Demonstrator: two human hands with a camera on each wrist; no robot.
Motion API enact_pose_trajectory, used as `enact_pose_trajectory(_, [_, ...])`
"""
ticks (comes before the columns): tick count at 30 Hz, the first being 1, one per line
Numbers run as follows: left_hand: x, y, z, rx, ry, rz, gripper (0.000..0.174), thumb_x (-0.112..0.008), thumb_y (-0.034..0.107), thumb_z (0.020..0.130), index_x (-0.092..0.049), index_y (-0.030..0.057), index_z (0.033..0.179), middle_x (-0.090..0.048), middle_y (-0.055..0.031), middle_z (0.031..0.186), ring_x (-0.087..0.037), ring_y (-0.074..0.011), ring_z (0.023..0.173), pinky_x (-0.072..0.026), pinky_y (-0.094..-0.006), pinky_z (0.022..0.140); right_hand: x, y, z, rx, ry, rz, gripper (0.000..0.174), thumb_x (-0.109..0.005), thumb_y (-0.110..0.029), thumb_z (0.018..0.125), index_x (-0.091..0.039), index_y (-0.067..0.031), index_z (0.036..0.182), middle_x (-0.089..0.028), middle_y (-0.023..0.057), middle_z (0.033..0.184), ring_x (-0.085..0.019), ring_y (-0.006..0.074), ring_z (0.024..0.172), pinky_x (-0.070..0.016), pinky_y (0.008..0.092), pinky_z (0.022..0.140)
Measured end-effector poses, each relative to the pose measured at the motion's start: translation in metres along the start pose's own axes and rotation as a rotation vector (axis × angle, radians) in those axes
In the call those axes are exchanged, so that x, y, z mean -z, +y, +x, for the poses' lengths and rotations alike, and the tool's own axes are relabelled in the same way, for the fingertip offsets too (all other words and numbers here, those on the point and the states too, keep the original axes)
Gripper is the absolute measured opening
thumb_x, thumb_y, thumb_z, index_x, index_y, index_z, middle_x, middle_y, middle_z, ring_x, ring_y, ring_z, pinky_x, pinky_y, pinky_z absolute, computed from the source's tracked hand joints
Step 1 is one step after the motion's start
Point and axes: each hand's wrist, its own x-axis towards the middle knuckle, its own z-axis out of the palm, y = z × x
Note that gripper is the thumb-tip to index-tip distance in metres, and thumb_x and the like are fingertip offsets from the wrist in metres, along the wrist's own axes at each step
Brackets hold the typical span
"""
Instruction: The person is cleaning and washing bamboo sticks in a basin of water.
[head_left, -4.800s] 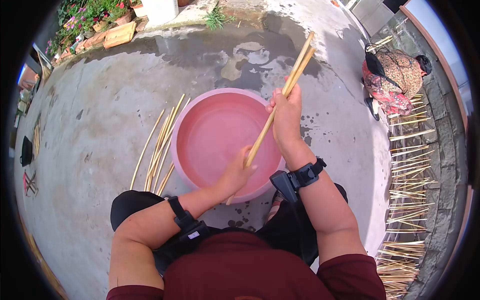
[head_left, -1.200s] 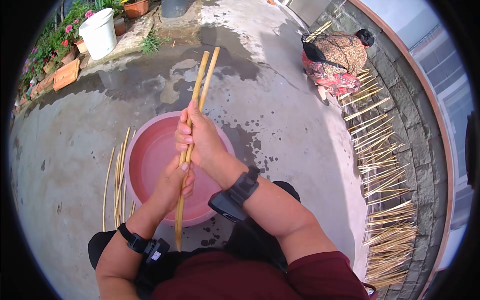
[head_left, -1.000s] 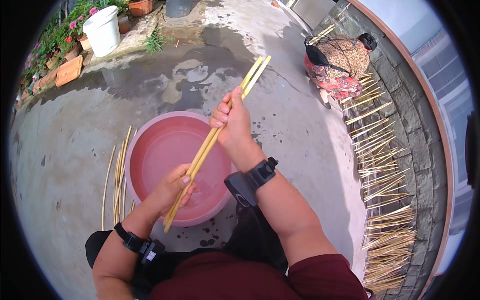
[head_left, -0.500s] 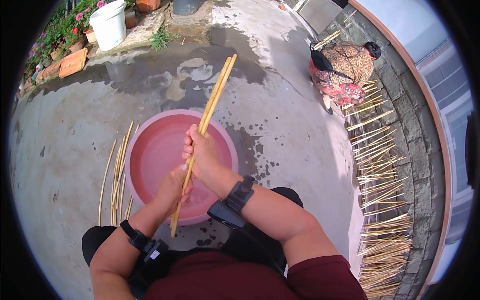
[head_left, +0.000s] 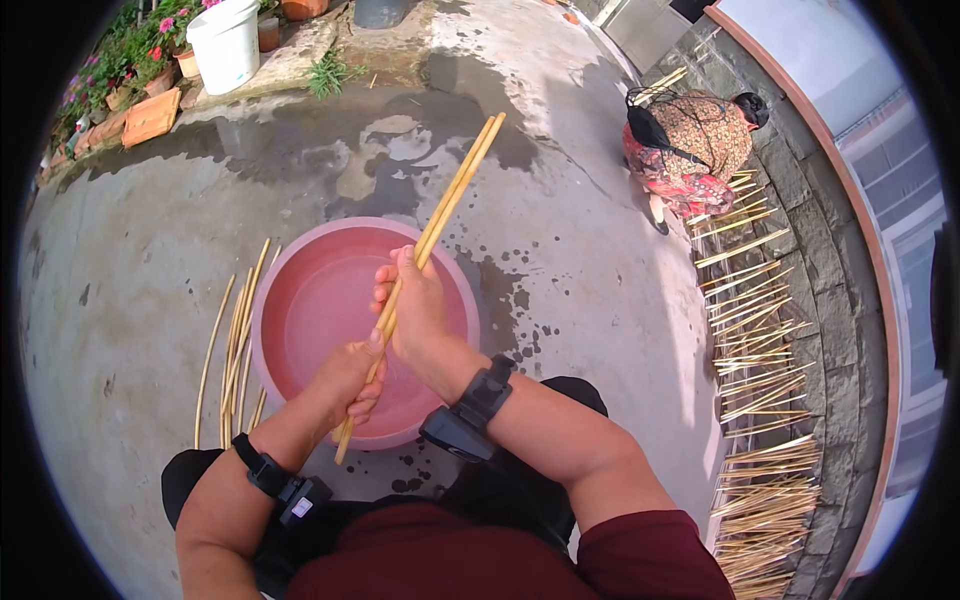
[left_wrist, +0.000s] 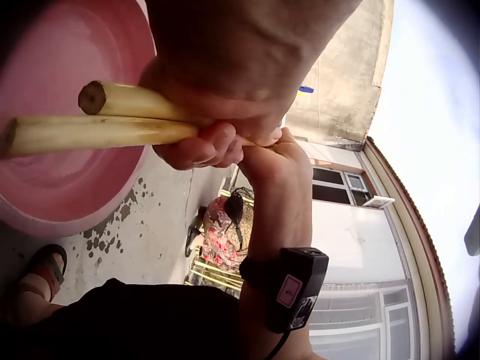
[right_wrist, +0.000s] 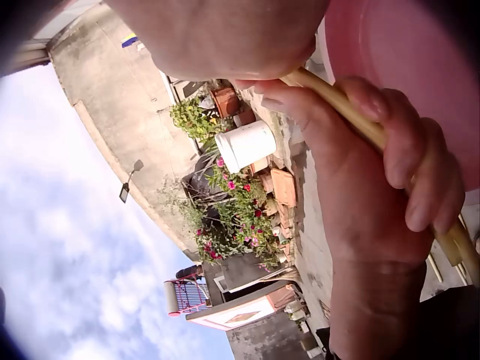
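We hold the two long pale-yellow cane sticks [head_left: 455, 190] slanted over the round pink plastic basin [head_left: 300, 310], our left hand [head_left: 350, 380] curled tight round their lower part and our right hand [head_left: 415, 310] wrapped round them just above. Since half a second ago the top ends have leaned further right while both fists stay close together, so we judge the rubbing is still under way. The lower tips hang just past the basin's near rim.

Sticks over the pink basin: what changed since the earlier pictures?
The right grip, higher up a second ago, slid down the sticks to just above the left grip. Both kept hold; basin and ground sticks stayed put.
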Motion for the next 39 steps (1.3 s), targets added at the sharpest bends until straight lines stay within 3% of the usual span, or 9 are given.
enact_pose_trajectory(3, [-0.008, -0.004, -0.004, 0.023, 0.085, -0.014, 0.037, -0.036, 0.042, 0.098, -0.045, 0.0085, 0.086, -0.039, -0.0024, 0.056, -0.03, -0.0119, 0.035, -0.0287, -0.0292, 0.033, 0.004, 0.002, 0.004, -0.112, -0.05, 0.058, 0.027, -0.041, -0.036, 0.099, -0.044, -0.009, 0.098, -0.048, 0.0027, 0.072, -0.041, 0.0084, 0.052, -0.0354, 0.0232, 0.044])
enact_pose_trajectory(9, [-0.038, 0.0, -0.014, -0.337, -0.005, -0.168, 0.019, -0.043, 0.026, 0.097, -0.045, 0.008, 0.096, -0.041, -0.002, 0.058, -0.03, -0.0088, 0.039, -0.0291, -0.0246, 0.037, 0.01, -0.028, 0.024, -0.155, -0.216, 0.137, 0.03, -0.04, -0.038, 0.099, -0.043, -0.0088, 0.094, -0.045, 0.0019, 0.069, -0.037, 0.0081, 0.049, -0.0319, 0.0231, 0.043])
enact_pose_trajectory(12, [-0.033, 0.0, -0.023, -0.323, -0.098, -0.181, 0.019, -0.041, 0.024, 0.099, -0.046, 0.0069, 0.103, -0.042, -0.0019, 0.063, -0.027, -0.0078, 0.039, -0.0252, -0.0226, 0.036, 0.022, -0.035, 0.04, -0.122, -0.253, 0.266, 0.03, -0.039, -0.038, 0.099, -0.044, -0.0084, 0.095, -0.046, 0.0029, 0.07, -0.037, 0.0084, 0.049, -0.0326, 0.0234, 0.043])
enact_pose_trajectory(18, [-0.005, -0.012, -0.009, -0.11, 0.043, 0.019, 0.033, -0.04, 0.039, 0.099, -0.048, 0.0071, 0.098, -0.042, -0.0013, 0.059, -0.032, -0.0089, 0.039, -0.0269, -0.0222, 0.035, 0.005, -0.012, 0.02, -0.039, -0.107, 0.117, 0.029, -0.039, -0.035, 0.1, -0.043, -0.0067, 0.106, -0.053, 0.0078, 0.076, -0.045, 0.0121, 0.057, -0.0392, 0.0272, 0.049])
enact_pose_trajectory(21, [0.013, -0.014, -0.007, -0.035, -0.144, -0.084, 0.039, -0.039, 0.042, 0.098, -0.05, 0.0055, 0.099, -0.047, -0.004, 0.059, -0.038, -0.0111, 0.039, -0.0321, -0.0236, 0.036, 0.003, -0.014, 0.012, -0.068, -0.008, 0.006, 0.025, -0.039, -0.028, 0.1, -0.044, -0.0054, 0.109, -0.053, 0.0082, 0.081, -0.047, 0.013, 0.062, -0.0422, 0.0295, 0.052])
enact_pose_trajectory(24, [0.0, -0.019, -0.004, -0.132, -0.309, -0.245, 0.039, -0.04, 0.041, 0.098, -0.049, 0.0037, 0.106, -0.058, -0.0105, 0.071, -0.052, -0.0162, 0.047, -0.0442, -0.0267, 0.043, 0.02, -0.022, 0.032, -0.108, -0.197, 0.071, 0.023, -0.039, -0.025, 0.1, -0.046, -0.0043, 0.106, -0.053, 0.0084, 0.081, -0.047, 0.0135, 0.062, -0.0438, 0.0304, 0.053])
enact_pose_trajectory(27, [-0.009, -0.014, -0.011, -0.249, -0.316, -0.349, 0.035, -0.046, 0.032, 0.096, -0.046, 0.0029, 0.115, -0.062, -0.0159, 0.086, -0.062, -0.0213, 0.061, -0.0532, -0.0305, 0.055, 0.024, -0.034, 0.039, -0.042, -0.244, 0.092, 0.024, -0.039, -0.024, 0.1, -0.049, -0.0029, 0.105, -0.053, 0.0091, 0.082, -0.049, 0.014, 0.063, -0.0449, 0.0309, 0.053])
enact_pose_trajectory(33, [0.004, -0.02, -0.002, -0.284, -0.337, -0.294, 0.034, -0.06, 0.011, 0.088, -0.042, 0.0063, 0.117, -0.061, -0.015, 0.088, -0.065, -0.0223, 0.067, -0.0557, -0.0318, 0.058, 0.016, -0.043, 0.034, 0.049, -0.234, 0.045, 0.026, -0.041, -0.024, 0.099, -0.05, -0.0015, 0.107, -0.056, 0.0108, 0.085, -0.055, 0.0169, 0.068, -0.0518, 0.0358, 0.06])
enact_pose_trajectory(39, [0.005, -0.024, -0.002, -0.306, -0.201, -0.174, 0.025, -0.059, 0.014, 0.09, -0.046, 0.007, 0.109, -0.062, -0.0125, 0.082, -0.065, -0.0211, 0.063, -0.0547, -0.0303, 0.053, 0.021, -0.041, 0.038, 0.082, -0.228, 0.031, 0.025, -0.042, -0.025, 0.099, -0.049, -0.0018, 0.103, -0.057, 0.0116, 0.085, -0.058, 0.0183, 0.067, -0.0559, 0.0376, 0.063])
